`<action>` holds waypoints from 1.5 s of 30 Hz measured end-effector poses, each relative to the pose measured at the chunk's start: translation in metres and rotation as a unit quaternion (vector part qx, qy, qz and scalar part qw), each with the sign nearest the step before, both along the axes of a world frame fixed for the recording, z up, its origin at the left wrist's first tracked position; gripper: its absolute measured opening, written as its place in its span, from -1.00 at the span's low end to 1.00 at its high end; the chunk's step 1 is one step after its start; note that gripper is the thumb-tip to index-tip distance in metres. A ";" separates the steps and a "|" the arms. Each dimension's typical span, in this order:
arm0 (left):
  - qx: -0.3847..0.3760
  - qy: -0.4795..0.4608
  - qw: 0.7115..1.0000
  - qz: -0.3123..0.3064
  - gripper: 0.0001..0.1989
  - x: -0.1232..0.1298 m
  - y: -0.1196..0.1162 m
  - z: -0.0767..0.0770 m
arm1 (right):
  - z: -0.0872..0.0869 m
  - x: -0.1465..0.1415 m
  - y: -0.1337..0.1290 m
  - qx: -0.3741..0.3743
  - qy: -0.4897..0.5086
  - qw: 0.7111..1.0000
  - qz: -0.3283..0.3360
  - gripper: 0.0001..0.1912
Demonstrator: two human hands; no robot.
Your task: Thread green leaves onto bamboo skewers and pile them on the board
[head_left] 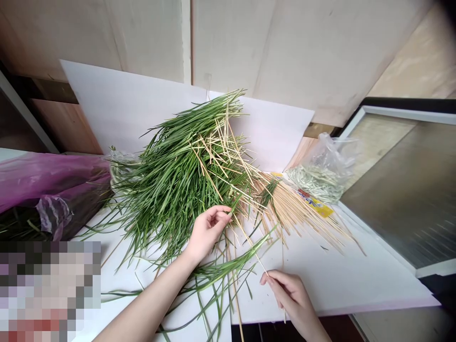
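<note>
- At the left edge of the frame, a purple plastic bag [71, 178] lies on the white tabletop [331, 285], with dark green leaves showing inside.
- From left of centre to the upper middle rises a big heap of long green leaves [171, 175]; loose pale sticks lie crisscross over its right side.
- Just left of centre, the left hand [208, 230] is partly closed, thumb and index finger pinched together on the upper end of a thin stick [251, 242], where a bit of green leaf also shows. The other fingers curl in toward the palm. Its forearm slants up from the bottom left, passing over loose leaves.
- Around the lower middle, a loose spray of long leaves [228, 266] spreads over the tabletop, part of it behind that forearm.
- The thin stick slopes from the left hand down to the right hand, in the centre of the frame.
- Right of centre, low down, the right hand [290, 292] holds the stick's lower part between thumb and index finger, the rest loosely bent. Its wrist comes from the bottom edge, tilted up and leftward.
- Above it, a fanned pile of pale sticks [299, 209] reaches rightward.
- Farther right sits a clear plastic bag [327, 161] with pale green strands.
</note>
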State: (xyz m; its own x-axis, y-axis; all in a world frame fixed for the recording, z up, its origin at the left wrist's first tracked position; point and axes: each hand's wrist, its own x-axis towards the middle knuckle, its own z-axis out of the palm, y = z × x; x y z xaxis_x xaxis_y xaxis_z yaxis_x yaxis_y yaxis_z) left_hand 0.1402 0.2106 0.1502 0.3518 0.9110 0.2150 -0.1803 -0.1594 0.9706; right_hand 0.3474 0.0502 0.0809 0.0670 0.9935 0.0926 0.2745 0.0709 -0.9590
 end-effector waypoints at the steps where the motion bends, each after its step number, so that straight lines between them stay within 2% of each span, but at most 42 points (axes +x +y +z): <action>1: -0.004 -0.003 1.000 -0.002 -0.69 0.000 -0.001 0.000 | 0.000 0.000 0.000 0.000 0.000 1.000 -0.002 -0.54; 7: -0.049 -0.043 0.997 -0.032 -0.81 0.000 -0.001 -0.003 | 0.000 0.000 0.000 -0.001 -0.004 1.000 -0.006 -0.50; 10: -0.048 -0.034 0.998 -0.033 -0.82 0.000 -0.001 -0.003 | 0.000 -0.001 0.000 -0.005 -0.009 1.000 -0.007 -0.49; 19: 0.011 0.055 0.998 0.012 -0.58 0.000 -0.001 -0.002 | 0.000 -0.003 0.000 0.000 -0.018 1.000 -0.009 -0.48; 26: -0.037 -0.002 0.999 -0.031 -0.51 0.002 0.000 -0.005 | 0.002 -0.002 -0.001 -0.002 -0.014 1.000 -0.006 -0.50; 30: -0.031 -0.018 0.998 -0.048 -0.53 0.002 0.000 -0.006 | 0.003 -0.003 0.000 -0.003 -0.016 1.000 -0.015 -0.48; 45: -0.018 -0.001 0.999 -0.043 -0.55 0.002 -0.001 -0.006 | 0.004 -0.002 0.000 -0.001 -0.013 1.000 -0.012 -0.49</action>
